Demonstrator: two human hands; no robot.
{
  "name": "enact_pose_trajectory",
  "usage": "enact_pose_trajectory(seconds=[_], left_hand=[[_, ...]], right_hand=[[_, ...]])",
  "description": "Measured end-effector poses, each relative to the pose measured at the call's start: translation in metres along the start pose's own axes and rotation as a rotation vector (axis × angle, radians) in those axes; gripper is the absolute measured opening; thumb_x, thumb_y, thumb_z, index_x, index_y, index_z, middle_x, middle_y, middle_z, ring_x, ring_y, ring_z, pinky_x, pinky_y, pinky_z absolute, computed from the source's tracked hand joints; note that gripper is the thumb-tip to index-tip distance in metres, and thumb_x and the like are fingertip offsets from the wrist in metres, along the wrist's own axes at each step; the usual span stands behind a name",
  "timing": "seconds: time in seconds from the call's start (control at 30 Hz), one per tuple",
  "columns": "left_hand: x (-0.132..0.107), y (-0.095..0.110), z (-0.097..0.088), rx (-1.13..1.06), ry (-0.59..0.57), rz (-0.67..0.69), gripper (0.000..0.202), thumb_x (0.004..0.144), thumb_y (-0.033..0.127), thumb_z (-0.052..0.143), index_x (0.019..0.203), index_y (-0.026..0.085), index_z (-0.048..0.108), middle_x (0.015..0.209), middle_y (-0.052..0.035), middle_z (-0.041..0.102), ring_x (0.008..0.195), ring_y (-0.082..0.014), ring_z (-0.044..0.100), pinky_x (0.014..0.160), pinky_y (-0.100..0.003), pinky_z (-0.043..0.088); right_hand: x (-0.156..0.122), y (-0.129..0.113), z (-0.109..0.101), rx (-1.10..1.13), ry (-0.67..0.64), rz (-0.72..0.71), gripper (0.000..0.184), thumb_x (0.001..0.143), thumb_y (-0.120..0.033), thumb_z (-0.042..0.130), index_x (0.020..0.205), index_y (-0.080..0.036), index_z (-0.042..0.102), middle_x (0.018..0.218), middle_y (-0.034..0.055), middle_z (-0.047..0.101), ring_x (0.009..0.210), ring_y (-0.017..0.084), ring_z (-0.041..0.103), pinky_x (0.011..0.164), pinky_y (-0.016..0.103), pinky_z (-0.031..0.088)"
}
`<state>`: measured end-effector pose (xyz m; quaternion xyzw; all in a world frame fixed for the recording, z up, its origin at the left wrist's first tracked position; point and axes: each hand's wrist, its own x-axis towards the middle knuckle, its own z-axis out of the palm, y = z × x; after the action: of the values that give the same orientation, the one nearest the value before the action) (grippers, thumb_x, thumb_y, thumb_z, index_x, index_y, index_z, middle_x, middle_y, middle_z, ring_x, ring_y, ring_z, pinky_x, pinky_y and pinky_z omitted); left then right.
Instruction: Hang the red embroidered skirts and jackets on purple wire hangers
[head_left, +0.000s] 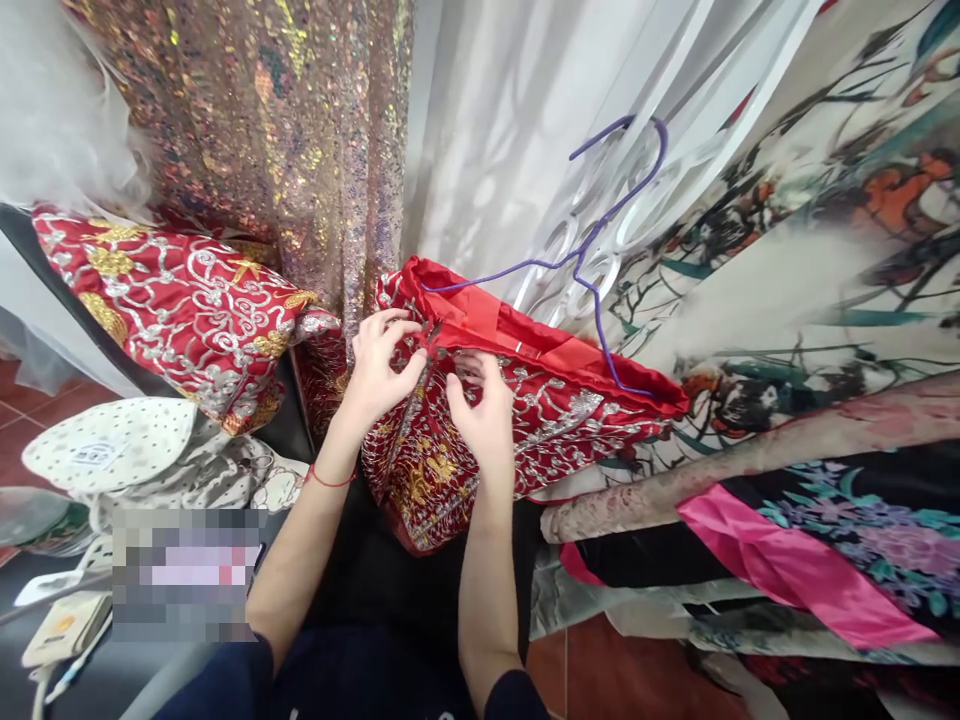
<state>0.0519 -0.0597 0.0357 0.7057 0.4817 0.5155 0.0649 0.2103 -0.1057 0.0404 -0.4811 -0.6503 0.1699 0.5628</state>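
A red garment [442, 465] with silver and gold embroidery lies in front of me, its red satin lining [480, 312] showing along the top opening. Inside that opening sits a purple hanger [536, 263], its hook pointing up and away. My left hand [381, 365] holds the garment's upper edge at the left with bent fingers and thumb. Just right of it, my right hand [484, 412] curls its fingers at the same edge, thumb toward me. Between the fingertips is a small dark detail on the edge, too small to name.
Another red embroidered piece [187, 310] lies to the left, beside a white dotted cloth item [112, 445] and a small pale box with a cable [66, 630]. Sequined fabric [255, 130] hangs behind. Fabric rolls [750, 470] and a pink ribbon [802, 570] are at right.
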Motion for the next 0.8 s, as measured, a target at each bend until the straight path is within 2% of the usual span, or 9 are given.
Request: enact_pose_trajectory(seconds=[0.07,0.13,0.23,0.37,0.57,0.63,0.8], left_hand=[[0.000,0.004,-0.001,-0.068,-0.010,0.043,0.015,0.090,0.032,0.062,0.100,0.022,0.067,0.125,-0.0091,0.065,0.124,-0.0269,0.055,0.111,-0.048,0.037],[0.002,0.005,-0.006,-0.128,-0.033,0.068,0.017,0.093,0.035,0.059,0.096,0.021,0.068,0.114,-0.0082,0.070,0.113,-0.0245,0.062,0.106,-0.043,0.041],[0.006,0.004,-0.015,-0.244,-0.135,0.042,0.024,0.095,0.039,0.055,0.101,0.019,0.068,0.101,-0.0062,0.074,0.095,-0.0201,0.067,0.093,-0.033,0.049],[0.009,0.000,-0.023,-0.315,-0.248,0.011,0.029,0.095,0.043,0.057,0.100,0.018,0.072,0.099,-0.0059,0.076,0.087,-0.0185,0.068,0.083,-0.028,0.051],[0.028,-0.012,-0.031,-0.143,-0.262,0.164,0.023,0.094,0.037,0.061,0.087,0.020,0.076,0.082,-0.0041,0.068,0.077,-0.0171,0.062,0.078,-0.029,0.047],[0.038,-0.015,-0.031,-0.073,-0.198,0.185,0.019,0.094,0.032,0.062,0.086,0.019,0.074,0.083,-0.0045,0.066,0.079,-0.0177,0.061,0.079,-0.030,0.046],[0.053,-0.011,-0.024,0.022,0.138,0.156,0.015,0.095,0.027,0.059,0.088,0.019,0.069,0.088,-0.0055,0.061,0.088,-0.0200,0.058,0.085,-0.033,0.045]], right_hand=[[0.004,-0.002,0.010,0.063,-0.065,-0.006,0.022,0.089,-0.029,0.058,0.110,-0.021,0.060,0.112,0.0098,0.074,0.103,0.020,0.071,0.096,0.037,0.055],[0.009,-0.003,0.017,0.098,-0.101,0.011,0.017,0.090,-0.032,0.059,0.102,-0.020,0.064,0.105,0.0085,0.076,0.095,0.020,0.072,0.093,0.036,0.056],[0.015,-0.003,0.020,0.039,-0.109,0.015,0.014,0.090,-0.033,0.062,0.091,-0.020,0.067,0.094,0.0061,0.077,0.087,0.020,0.071,0.088,0.035,0.055],[0.020,-0.005,0.013,-0.044,-0.120,-0.041,0.016,0.088,-0.034,0.067,0.080,-0.020,0.071,0.085,0.0031,0.077,0.078,0.020,0.070,0.083,0.033,0.055],[0.045,-0.004,-0.009,-0.060,-0.122,-0.040,0.016,0.087,-0.026,0.066,0.083,-0.017,0.079,0.079,0.0047,0.078,0.069,0.020,0.071,0.075,0.032,0.056],[0.054,-0.005,-0.017,-0.089,-0.073,-0.055,0.018,0.087,-0.029,0.066,0.082,-0.018,0.079,0.079,0.0042,0.078,0.070,0.020,0.071,0.076,0.034,0.056],[0.058,-0.005,-0.030,-0.005,0.100,-0.006,0.023,0.090,-0.038,0.063,0.085,-0.021,0.076,0.083,0.0027,0.077,0.076,0.019,0.071,0.083,0.036,0.057]])
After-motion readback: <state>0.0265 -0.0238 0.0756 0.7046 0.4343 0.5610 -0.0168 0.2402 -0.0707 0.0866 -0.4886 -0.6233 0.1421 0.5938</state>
